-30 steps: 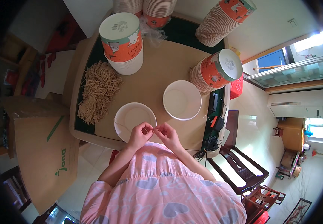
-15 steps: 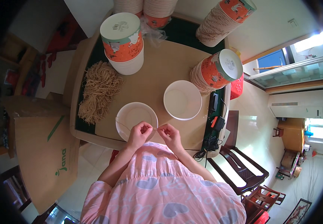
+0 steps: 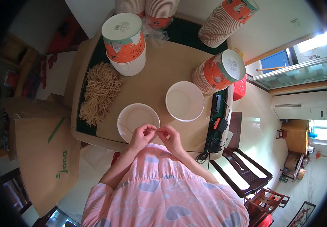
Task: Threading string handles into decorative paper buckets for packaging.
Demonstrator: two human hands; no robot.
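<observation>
My left hand (image 3: 141, 137) pinches a thin beige string (image 3: 124, 124) close to the near right rim of a white paper bucket (image 3: 123, 113). The string's loose part trails across that bucket toward its left side. Fingertip to fingertip with it, my right hand (image 3: 170, 139) is also closed in a pinch on the string. The exact spot between the fingers is too small to make out. Beyond my right hand stands a second open white bucket (image 3: 184, 100). A tangled heap of beige strings (image 3: 101, 92) lies at the table's left.
Upside-down stacks of orange-and-green paper buckets stand at the back left (image 3: 125, 45) and right (image 3: 218, 72). A taller stack (image 3: 228, 23) leans at the far right. Black cables (image 3: 213, 145) lie along the table's right edge. A cardboard box (image 3: 44, 159) stands left, a dark wooden chair (image 3: 243, 170) right.
My right hand has shifted slightly left, and its fingertips now meet those of my left hand. The buckets and the string heap have stayed put.
</observation>
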